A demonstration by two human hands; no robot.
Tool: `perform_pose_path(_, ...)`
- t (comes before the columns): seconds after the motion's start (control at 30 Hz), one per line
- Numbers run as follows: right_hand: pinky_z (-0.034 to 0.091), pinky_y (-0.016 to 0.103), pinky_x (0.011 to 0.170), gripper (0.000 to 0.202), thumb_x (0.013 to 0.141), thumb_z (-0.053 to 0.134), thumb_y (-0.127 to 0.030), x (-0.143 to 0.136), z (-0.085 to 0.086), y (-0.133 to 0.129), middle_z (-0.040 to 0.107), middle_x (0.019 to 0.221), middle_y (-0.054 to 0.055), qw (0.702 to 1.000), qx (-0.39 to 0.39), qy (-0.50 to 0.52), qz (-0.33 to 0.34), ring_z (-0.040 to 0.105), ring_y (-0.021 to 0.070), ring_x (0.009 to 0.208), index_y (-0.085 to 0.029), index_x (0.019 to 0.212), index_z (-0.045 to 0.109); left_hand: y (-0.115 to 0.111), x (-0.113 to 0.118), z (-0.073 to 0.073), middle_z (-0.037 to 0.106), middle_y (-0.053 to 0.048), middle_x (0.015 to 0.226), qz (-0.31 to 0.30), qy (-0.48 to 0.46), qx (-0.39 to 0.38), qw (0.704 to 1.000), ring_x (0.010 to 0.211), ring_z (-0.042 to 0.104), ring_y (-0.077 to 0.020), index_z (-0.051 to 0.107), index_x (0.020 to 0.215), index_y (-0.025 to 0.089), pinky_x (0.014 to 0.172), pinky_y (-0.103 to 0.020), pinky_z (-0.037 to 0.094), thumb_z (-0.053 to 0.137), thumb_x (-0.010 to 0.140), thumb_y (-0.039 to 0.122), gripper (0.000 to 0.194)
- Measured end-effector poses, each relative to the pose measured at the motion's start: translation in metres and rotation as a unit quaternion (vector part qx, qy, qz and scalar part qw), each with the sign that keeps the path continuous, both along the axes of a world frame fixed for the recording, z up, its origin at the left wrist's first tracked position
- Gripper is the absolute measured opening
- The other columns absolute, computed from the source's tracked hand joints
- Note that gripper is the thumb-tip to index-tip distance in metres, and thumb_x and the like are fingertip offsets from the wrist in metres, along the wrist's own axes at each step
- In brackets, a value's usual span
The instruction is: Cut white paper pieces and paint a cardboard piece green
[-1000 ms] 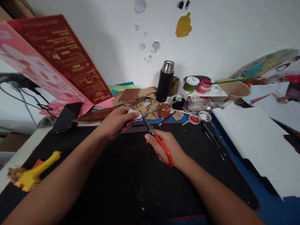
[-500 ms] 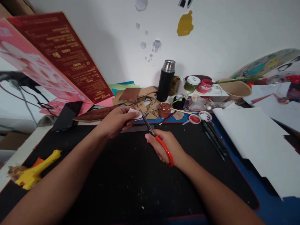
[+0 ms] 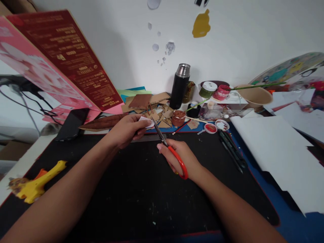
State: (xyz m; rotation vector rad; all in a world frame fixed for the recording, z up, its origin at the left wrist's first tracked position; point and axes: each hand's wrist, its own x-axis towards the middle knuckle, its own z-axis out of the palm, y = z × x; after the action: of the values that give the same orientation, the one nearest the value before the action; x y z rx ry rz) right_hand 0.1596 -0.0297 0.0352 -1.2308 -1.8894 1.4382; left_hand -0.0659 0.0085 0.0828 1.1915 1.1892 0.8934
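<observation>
The left hand (image 3: 130,131) is pinching white paper (image 3: 144,120) steady; the right hand (image 3: 181,157) is gripping scissors (image 3: 177,153) beside it.

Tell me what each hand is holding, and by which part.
Right hand: scissors, by the red handles. Left hand: white paper, pinched at its edge near the blades.

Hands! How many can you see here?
2. The left hand pinches a small white piece. The right hand holds the red-handled scissors, with their tips close to that piece. No third hand shows.
</observation>
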Motion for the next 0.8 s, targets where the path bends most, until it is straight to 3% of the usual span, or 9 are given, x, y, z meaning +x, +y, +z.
perform_pose_path(0.8, 0.034, 0.025, 0.046, 0.044, 0.106, 0.057, -0.058, 0.0001, 0.001, 0.0007, 0.047, 0.05, -0.006, 1.0, 0.024, -0.018, 0.009, 0.047, 0.0125, 0.046, -0.023, 0.079, 0.058, 0.0032, -0.0022, -0.0002, 0.042, 0.008, 0.048, 0.01, -0.01, -0.013, 1.0, 0.039, 0.031, -0.0061, 0.055, 0.067, 0.022, 0.04, -0.022, 0.021, 0.08, 0.08, 0.037, 0.032)
